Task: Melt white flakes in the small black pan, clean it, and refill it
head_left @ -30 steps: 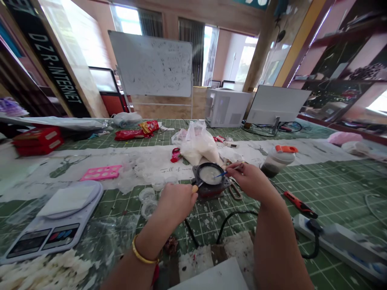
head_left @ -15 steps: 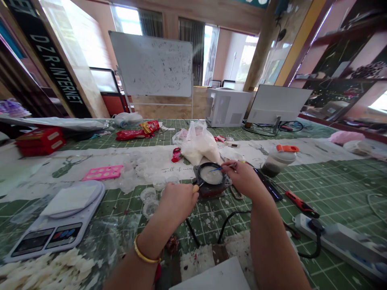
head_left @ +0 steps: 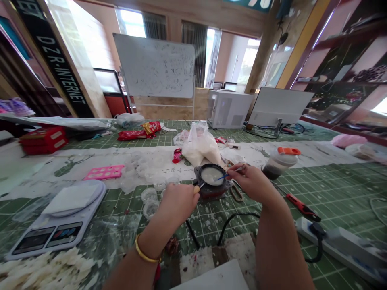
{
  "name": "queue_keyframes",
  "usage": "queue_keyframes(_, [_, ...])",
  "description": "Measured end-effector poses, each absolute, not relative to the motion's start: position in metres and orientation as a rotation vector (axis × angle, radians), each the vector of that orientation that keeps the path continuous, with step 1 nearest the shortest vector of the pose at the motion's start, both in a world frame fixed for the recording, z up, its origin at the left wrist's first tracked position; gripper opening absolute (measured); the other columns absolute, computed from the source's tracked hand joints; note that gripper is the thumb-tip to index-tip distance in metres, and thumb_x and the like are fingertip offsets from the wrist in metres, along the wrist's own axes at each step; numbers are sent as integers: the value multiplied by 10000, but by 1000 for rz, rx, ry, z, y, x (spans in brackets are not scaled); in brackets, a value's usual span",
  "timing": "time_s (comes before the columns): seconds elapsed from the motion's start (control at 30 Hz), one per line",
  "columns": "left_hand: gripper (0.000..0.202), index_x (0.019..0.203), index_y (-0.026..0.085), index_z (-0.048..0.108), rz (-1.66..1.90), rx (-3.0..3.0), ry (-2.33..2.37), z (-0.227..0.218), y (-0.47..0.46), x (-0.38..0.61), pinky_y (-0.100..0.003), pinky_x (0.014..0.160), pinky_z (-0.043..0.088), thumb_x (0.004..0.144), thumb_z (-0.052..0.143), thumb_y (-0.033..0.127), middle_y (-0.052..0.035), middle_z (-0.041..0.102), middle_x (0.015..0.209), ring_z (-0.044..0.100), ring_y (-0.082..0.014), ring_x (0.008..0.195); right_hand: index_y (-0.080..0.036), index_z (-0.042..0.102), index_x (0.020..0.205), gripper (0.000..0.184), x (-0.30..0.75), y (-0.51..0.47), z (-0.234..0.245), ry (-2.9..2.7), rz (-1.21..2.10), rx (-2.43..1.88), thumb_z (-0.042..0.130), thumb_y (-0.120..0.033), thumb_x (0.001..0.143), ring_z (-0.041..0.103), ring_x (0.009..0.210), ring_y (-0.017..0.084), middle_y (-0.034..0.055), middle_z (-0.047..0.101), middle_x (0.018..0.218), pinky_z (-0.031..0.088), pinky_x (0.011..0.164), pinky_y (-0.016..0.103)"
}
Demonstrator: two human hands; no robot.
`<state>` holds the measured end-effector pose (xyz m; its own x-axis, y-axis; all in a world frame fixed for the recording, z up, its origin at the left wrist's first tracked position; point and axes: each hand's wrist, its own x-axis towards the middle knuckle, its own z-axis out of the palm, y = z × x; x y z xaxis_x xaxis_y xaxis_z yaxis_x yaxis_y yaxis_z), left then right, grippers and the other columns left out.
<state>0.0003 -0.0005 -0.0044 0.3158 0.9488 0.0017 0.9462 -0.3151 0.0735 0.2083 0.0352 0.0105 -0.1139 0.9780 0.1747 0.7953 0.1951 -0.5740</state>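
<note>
left hand (head_left: 178, 200) gripping pot (head_left: 212, 176) handle, right hand (head_left: 252, 181) – stirring stick (head_left: 232, 172)

- The left hand (head_left: 178, 203) is closed around the handle of a small black pan (head_left: 212, 175).
- The pan sits on a dark hot plate (head_left: 211, 191) and holds white stuff (it looks smooth and wet).
- The right hand (head_left: 252, 182) pinches a thin stick (head_left: 232, 171), with its blue tip at the pan's 3 o'clock edge.
- From the pan, a plastic bag (head_left: 199, 146) lies at 12 o'clock, a cup (head_left: 278, 163) at 3 o'clock, and a scale (head_left: 60, 217) at 8 o'clock.
</note>
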Motion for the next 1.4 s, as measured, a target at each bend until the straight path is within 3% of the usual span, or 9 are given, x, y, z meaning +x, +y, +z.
queue_keyframes(0.2, [357, 755, 158, 592, 68, 2497, 1805, -5, -2, 1, -369, 705, 392, 853, 305, 348, -85, 661, 743, 617, -227, 727, -192, 645, 797, 269, 206, 37, 10, -1887, 364, -1741, 434, -359, 789, 580, 728, 181, 38, 668, 759, 380, 662, 272])
queue_keyframes(0.37, [349, 769, 154, 595, 76, 2492, 1822, -5, -2, 1, -363, 710, 388, 849, 315, 347, -89, 664, 761, 615, -225, 737, -201, 631, 848, 277, 206, 36, 8, -1969, 521, -1573, 426, -380, 796, 579, 708, 164, 27, 673, 788, 389, 634, 252])
queue_keyframes(0.53, [364, 764, 151, 590, 69, 2493, 1801, -5, -1, 0, -368, 713, 388, 857, 299, 349, -93, 656, 748, 614, -219, 717, -185, 642, 798, 279, 208, 38, 8, -1877, 386, -1727, 435, -371, 782, 580, 714, 175, 44, 677, 778, 383, 661, 276])
queue_keyframes(0.67, [355, 766, 148, 592, 77, 2485, 1817, -6, -1, 1, -363, 719, 387, 852, 311, 347, -98, 660, 764, 612, -217, 738, -195, 629, 837, 268, 207, 39, 7, -1919, 526, -1598, 430, -369, 792, 593, 745, 167, 37, 684, 806, 395, 680, 266])
queue_keyframes(0.83, [369, 758, 154, 590, 89, 2507, 1791, -7, -1, 0, -382, 714, 386, 858, 295, 352, -92, 658, 748, 613, -225, 720, -192, 638, 817, 261, 207, 41, 6, -1830, 363, -1767, 438, -355, 780, 588, 743, 188, 52, 679, 782, 391, 680, 290])
queue_keyframes(1.0, [360, 771, 148, 592, 56, 2488, 1796, -7, 0, 1, -385, 717, 385, 857, 309, 353, -96, 656, 742, 615, -226, 725, -201, 628, 844, 269, 202, 40, 4, -1948, 595, -1531, 444, -386, 783, 591, 720, 169, 30, 682, 787, 403, 646, 263])
queue_keyframes(1.2, [362, 784, 164, 602, 70, 2501, 1796, -7, -1, 1, -386, 715, 395, 858, 299, 348, -91, 662, 755, 617, -232, 735, -192, 637, 798, 258, 206, 45, 0, -1829, 394, -1731, 454, -373, 775, 593, 724, 190, 47, 683, 766, 397, 662, 285])
queue_keyframes(1.4, [361, 777, 156, 603, 71, 2514, 1803, -8, -1, 2, -388, 703, 400, 855, 304, 343, -91, 665, 748, 619, -239, 717, -213, 629, 856, 250, 204, 43, 1, -1938, 559, -1571, 450, -371, 782, 590, 714, 171, 22, 680, 780, 403, 639, 265])
